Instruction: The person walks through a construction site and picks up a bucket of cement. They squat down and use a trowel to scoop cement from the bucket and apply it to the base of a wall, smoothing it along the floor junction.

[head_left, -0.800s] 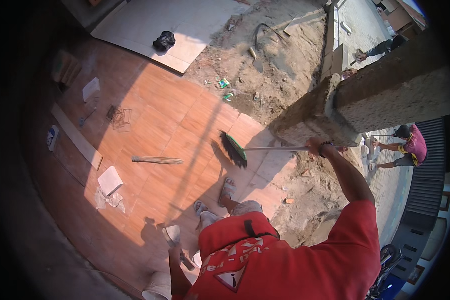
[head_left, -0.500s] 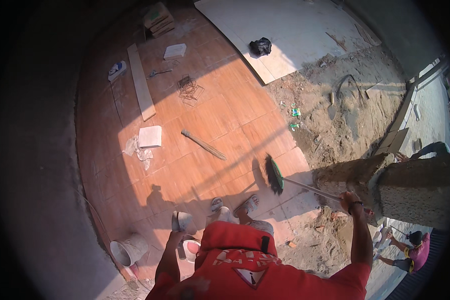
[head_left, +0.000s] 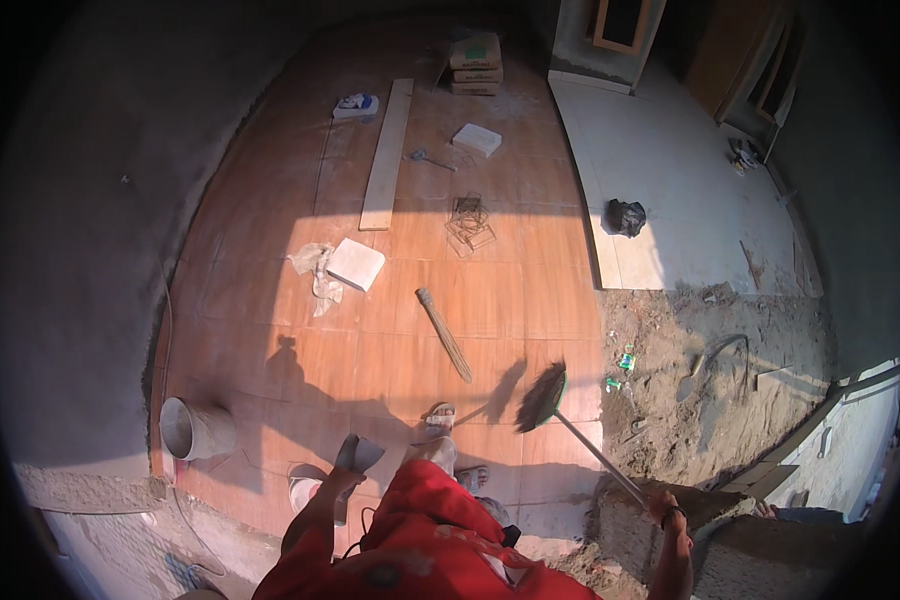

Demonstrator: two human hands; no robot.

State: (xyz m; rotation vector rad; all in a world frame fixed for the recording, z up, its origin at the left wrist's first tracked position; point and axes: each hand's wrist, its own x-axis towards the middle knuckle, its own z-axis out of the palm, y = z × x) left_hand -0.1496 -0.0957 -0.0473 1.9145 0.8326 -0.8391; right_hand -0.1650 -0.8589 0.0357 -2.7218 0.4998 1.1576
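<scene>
My right hand [head_left: 661, 507] grips the pole of a green broom [head_left: 542, 397], whose dark bristles are at the sunlit edge of the orange tiled floor [head_left: 500, 310]. In my left hand [head_left: 345, 478] is a flat metal trowel [head_left: 362, 455], low at centre, above a small pale bucket [head_left: 302, 491]. My sandalled feet [head_left: 440, 420] stand on the tiles. A stick broom [head_left: 443, 335] lies ahead of them, with a white block [head_left: 355, 264] and crumpled cloth [head_left: 320, 295] to its left.
A bucket [head_left: 195, 430] sits by the left wall. Ahead lie a plank [head_left: 385, 150], wire frames [head_left: 470, 225] and stacked sacks [head_left: 476, 60]. A black bag [head_left: 625, 219] rests on white tiles [head_left: 630, 260]. Bare sand [head_left: 710, 430] and a concrete post [head_left: 750, 550] are right; another person's arm [head_left: 815, 516] shows beyond.
My view has swung rightward across the scene toward the far wall and doorway; the post has dropped to the lower right. The broom head has moved down and tilted, with both hands still holding their tools.
</scene>
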